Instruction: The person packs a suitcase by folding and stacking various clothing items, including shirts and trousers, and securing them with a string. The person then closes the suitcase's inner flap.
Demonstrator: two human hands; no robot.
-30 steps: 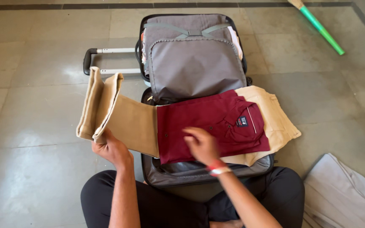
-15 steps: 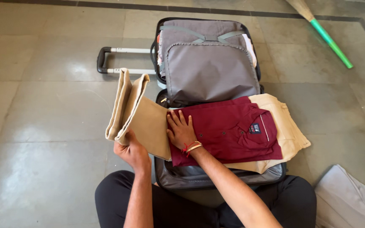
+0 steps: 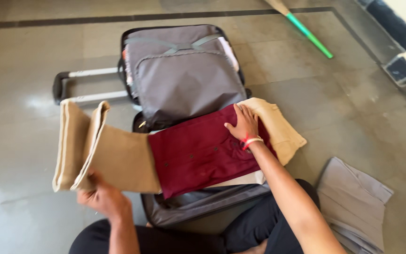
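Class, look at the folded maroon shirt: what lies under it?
Under the folded maroon shirt lie folded beige trousers, resting in the open grey suitcase. The shirt and trousers hide anything packed beneath them.

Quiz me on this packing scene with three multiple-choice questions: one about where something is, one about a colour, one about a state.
1. Where does the right hand rest?
A. on the maroon shirt
B. on the broom
C. on the floor

2. What colour are the trousers held by the left hand?
A. blue
B. tan
C. black

3. The suitcase is:
A. zipped shut
B. standing upright
C. lying open

Answers: A, its palm lies flat on the shirt; B, the cloth is tan; C, the lid is back, showing the grey lining.
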